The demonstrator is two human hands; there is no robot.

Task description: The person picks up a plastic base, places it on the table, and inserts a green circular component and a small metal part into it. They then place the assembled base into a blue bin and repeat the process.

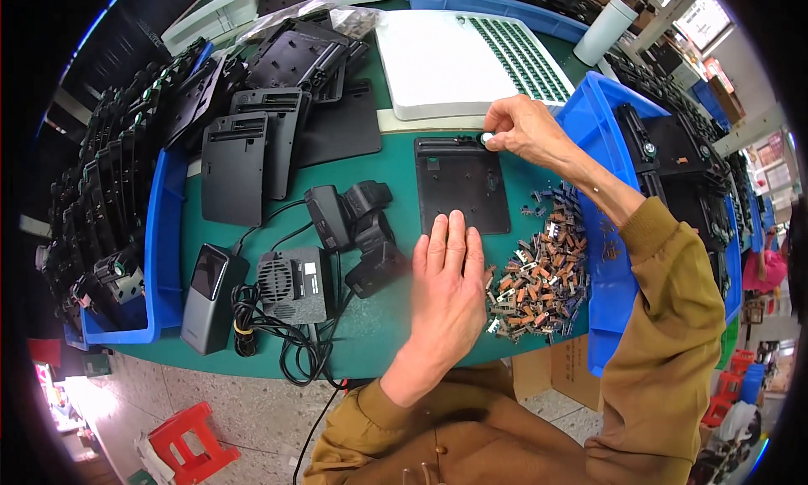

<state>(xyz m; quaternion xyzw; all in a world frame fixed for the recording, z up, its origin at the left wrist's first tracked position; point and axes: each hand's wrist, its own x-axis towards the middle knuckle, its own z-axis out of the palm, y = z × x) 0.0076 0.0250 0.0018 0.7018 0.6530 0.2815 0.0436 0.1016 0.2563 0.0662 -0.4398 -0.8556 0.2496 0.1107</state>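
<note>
A black plastic panel (459, 182) lies flat on the green table in front of me. My left hand (450, 287) rests with fingers stretched out, their tips on the panel's near edge. At the far right corner, my right hand (526, 132) pinches a small round whitish piece (486, 138) between thumb and fingers. The piece is at the end of the dark bar along the panel's far edge; whether it is seated there I cannot tell. Right of the panel lies a heap of small slide-switch-like parts (539, 291), brown, blue and white.
Blue bins with black parts stand left (156, 258) and right (602, 224). More black panels (236, 161) are stacked at the left. A white tray (433, 64) with green rows lies behind. Nearer left are a power bank (215, 296), a grey vented box (295, 285) and coiled black cables (246, 317).
</note>
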